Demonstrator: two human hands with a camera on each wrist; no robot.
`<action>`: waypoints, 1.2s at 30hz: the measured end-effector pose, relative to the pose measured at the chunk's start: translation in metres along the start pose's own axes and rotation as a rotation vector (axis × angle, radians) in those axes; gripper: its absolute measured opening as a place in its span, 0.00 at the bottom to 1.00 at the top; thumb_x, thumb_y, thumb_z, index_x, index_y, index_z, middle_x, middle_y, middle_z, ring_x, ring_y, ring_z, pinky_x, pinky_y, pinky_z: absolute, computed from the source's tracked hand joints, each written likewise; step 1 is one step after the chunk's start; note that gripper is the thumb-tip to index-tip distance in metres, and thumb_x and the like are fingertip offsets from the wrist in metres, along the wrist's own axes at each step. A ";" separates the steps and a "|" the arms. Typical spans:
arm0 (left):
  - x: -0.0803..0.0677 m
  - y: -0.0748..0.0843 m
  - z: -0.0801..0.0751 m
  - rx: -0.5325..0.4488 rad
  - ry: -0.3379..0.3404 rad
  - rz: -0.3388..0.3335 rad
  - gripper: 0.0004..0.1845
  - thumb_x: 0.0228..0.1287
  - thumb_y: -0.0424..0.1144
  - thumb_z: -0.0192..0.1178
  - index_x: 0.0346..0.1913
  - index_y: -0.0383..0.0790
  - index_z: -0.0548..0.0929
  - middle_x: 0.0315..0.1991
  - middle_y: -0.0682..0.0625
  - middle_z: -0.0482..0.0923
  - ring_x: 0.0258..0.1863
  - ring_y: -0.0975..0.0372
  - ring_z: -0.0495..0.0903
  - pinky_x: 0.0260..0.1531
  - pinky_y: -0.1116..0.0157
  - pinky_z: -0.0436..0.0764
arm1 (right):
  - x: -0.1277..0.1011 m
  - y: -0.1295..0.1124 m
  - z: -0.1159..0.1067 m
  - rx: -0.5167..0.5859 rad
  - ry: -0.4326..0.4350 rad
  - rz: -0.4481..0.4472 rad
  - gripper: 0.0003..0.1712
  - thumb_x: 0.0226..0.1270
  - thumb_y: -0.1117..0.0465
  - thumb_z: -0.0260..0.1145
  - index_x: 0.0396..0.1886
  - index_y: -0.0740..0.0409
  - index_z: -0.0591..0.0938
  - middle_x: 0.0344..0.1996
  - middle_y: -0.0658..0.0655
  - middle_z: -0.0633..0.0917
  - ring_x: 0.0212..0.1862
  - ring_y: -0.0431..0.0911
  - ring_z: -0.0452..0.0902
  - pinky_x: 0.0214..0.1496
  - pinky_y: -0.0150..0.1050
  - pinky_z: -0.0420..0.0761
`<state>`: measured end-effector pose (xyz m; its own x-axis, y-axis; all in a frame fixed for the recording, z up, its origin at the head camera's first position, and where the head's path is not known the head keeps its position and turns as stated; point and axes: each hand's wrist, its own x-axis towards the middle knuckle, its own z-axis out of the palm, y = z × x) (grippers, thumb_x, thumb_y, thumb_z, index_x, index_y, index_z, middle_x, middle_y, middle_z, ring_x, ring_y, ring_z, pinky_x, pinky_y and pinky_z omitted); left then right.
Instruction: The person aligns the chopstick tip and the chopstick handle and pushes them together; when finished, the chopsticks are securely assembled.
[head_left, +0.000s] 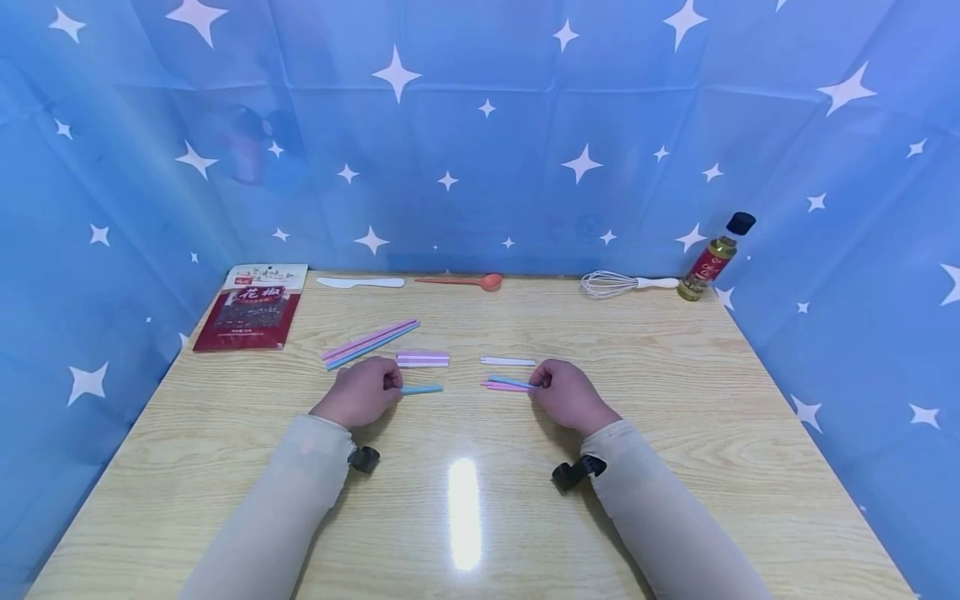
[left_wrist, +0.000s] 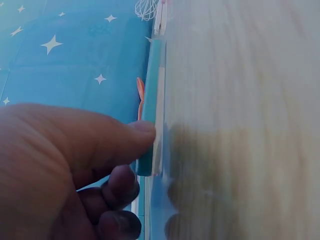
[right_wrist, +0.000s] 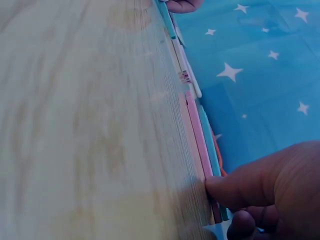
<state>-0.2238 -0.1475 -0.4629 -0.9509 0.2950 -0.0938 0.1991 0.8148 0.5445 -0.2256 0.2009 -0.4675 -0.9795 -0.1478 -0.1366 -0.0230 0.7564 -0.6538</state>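
My left hand (head_left: 363, 392) pinches one end of a short blue straw piece (head_left: 423, 389) between thumb and finger, low over the table. In the left wrist view the thumb presses on this blue piece (left_wrist: 151, 85). My right hand (head_left: 567, 393) pinches the right ends of a blue straw piece (head_left: 510, 380) and a pink straw piece (head_left: 504, 387) that lie side by side. Just behind the left hand lie short purple and white straw pieces (head_left: 423, 358). Short white pieces (head_left: 507, 362) lie behind the right hand's pair.
Longer pink, purple and blue straws (head_left: 371, 343) lie at the left. Along the back edge are a red spice packet (head_left: 251, 308), a white knife (head_left: 360, 282), an orange spoon (head_left: 491, 282), a whisk (head_left: 611, 284) and an oil bottle (head_left: 708, 267). A starred blue curtain (head_left: 480, 150) surrounds the table.
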 end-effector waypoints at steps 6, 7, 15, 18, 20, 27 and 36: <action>0.000 0.001 0.001 -0.082 0.028 0.033 0.03 0.73 0.36 0.63 0.38 0.45 0.81 0.35 0.51 0.78 0.35 0.58 0.74 0.41 0.58 0.74 | 0.000 0.001 0.000 0.038 0.004 -0.013 0.04 0.72 0.63 0.68 0.41 0.59 0.84 0.32 0.54 0.79 0.36 0.48 0.73 0.40 0.40 0.72; 0.000 0.002 0.001 -0.104 0.028 0.043 0.03 0.74 0.35 0.62 0.39 0.45 0.81 0.35 0.51 0.78 0.35 0.58 0.74 0.41 0.58 0.75 | 0.000 0.001 0.000 0.048 0.009 -0.021 0.04 0.72 0.63 0.68 0.41 0.59 0.84 0.32 0.54 0.79 0.36 0.48 0.73 0.40 0.40 0.72; 0.000 0.008 0.002 -0.219 0.008 0.135 0.02 0.78 0.36 0.60 0.43 0.44 0.81 0.35 0.52 0.79 0.33 0.59 0.73 0.36 0.61 0.75 | -0.006 -0.007 0.002 0.196 0.023 -0.154 0.03 0.76 0.62 0.68 0.41 0.57 0.82 0.30 0.54 0.78 0.32 0.47 0.71 0.35 0.39 0.73; -0.001 0.011 0.002 -0.241 0.015 0.153 0.02 0.79 0.37 0.60 0.44 0.45 0.80 0.33 0.52 0.76 0.31 0.59 0.71 0.32 0.63 0.73 | -0.007 -0.011 0.004 0.213 0.008 -0.210 0.04 0.77 0.61 0.67 0.40 0.56 0.82 0.29 0.53 0.76 0.31 0.47 0.70 0.33 0.37 0.71; -0.001 0.013 0.002 -0.253 0.026 0.161 0.02 0.79 0.36 0.59 0.44 0.46 0.80 0.31 0.52 0.74 0.30 0.59 0.69 0.31 0.63 0.72 | -0.009 -0.013 0.005 0.219 0.003 -0.231 0.03 0.77 0.62 0.67 0.40 0.55 0.82 0.29 0.52 0.75 0.31 0.47 0.70 0.33 0.36 0.70; -0.002 0.014 0.003 -0.263 0.053 0.183 0.02 0.79 0.36 0.60 0.44 0.46 0.80 0.30 0.52 0.72 0.30 0.60 0.68 0.32 0.64 0.71 | -0.011 -0.017 0.006 0.235 0.020 -0.254 0.03 0.75 0.64 0.68 0.40 0.54 0.82 0.29 0.53 0.75 0.31 0.48 0.68 0.33 0.35 0.68; -0.004 0.017 0.001 -0.269 0.066 0.212 0.02 0.79 0.35 0.60 0.44 0.44 0.80 0.32 0.53 0.74 0.31 0.60 0.69 0.34 0.63 0.72 | -0.011 -0.017 0.003 0.223 0.031 -0.255 0.00 0.73 0.64 0.70 0.40 0.55 0.86 0.27 0.52 0.76 0.29 0.48 0.69 0.31 0.35 0.69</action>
<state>-0.2166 -0.1337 -0.4543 -0.9102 0.4035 0.0938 0.3323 0.5760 0.7469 -0.2136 0.1876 -0.4567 -0.9535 -0.2924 0.0732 -0.2274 0.5387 -0.8112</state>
